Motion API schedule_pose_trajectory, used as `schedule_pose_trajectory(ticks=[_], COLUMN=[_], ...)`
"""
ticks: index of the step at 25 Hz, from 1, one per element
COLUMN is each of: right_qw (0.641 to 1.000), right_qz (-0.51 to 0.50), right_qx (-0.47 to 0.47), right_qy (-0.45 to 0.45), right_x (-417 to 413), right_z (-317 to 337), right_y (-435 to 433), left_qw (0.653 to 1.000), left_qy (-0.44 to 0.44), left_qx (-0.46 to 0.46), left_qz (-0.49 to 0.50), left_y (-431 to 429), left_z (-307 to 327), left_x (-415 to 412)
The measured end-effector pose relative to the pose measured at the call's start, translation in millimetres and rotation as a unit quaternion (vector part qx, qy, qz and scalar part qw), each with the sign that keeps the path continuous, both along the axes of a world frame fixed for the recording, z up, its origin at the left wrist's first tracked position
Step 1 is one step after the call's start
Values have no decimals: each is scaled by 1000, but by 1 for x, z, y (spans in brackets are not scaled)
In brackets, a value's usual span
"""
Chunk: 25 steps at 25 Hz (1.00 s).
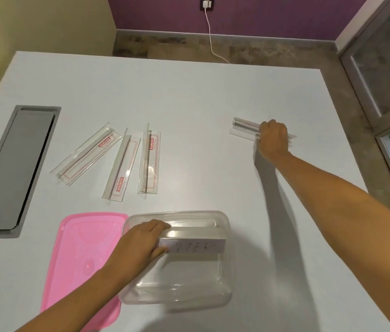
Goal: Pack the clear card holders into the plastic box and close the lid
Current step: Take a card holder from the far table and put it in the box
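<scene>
The clear plastic box (222, 293) sits open near the table's front edge, with its pink lid (81, 255) flat on the table to its left. My left hand (141, 243) grips one end of a clear card holder (196, 244) that lies across the box's far half. Far out to the right, my right hand (274, 140) closes over another clear card holder (243, 127) lying on the table. Three more card holders with red print lie left of centre: one slanted (86, 154), one in the middle (122, 166), one nearly upright (150, 162).
A grey recessed cable flap (12, 168) is set into the white table (189, 97) at the left. A white charger cord (210, 37) runs down the purple wall to the floor. A glass door frame stands at the right.
</scene>
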State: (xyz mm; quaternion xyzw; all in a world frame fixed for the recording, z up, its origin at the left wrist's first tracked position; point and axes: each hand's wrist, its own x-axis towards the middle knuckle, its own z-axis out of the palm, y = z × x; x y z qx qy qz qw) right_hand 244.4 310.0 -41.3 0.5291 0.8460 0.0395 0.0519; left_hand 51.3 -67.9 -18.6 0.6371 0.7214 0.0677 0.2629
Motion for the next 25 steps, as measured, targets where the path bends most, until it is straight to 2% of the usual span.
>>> schedule_pose_trajectory(ticks=[2, 7, 11, 14, 17, 20, 25], right_qw=[1000, 995, 990, 989, 984, 968, 930], right_qz=[11, -38, -69, -57, 15, 82, 173], right_qx=[6, -78, -83, -48, 43, 141, 172], right_qy=[3, 46, 95, 130, 171, 189, 276], right_x=[5, 28, 40, 42, 34, 22, 6], right_z=[-5, -16, -5, 10, 32, 51, 62], right_y=[-7, -44, -73, -99, -134, -177, -236], left_qw=[1000, 1000, 999, 996, 983, 930, 791], left_qy=[6, 7, -1, -31, -132, -286, -489], left_qx=[4, 13, 42, 72, 87, 87, 86], left_qz=[1, 6, 11, 30, 97, 215, 358], left_y=[-1, -3, -5, -3, 5, 19, 25], left_z=[0, 0, 8, 21, 38, 57, 79], left_x=[0, 3, 9, 19, 31, 41, 51])
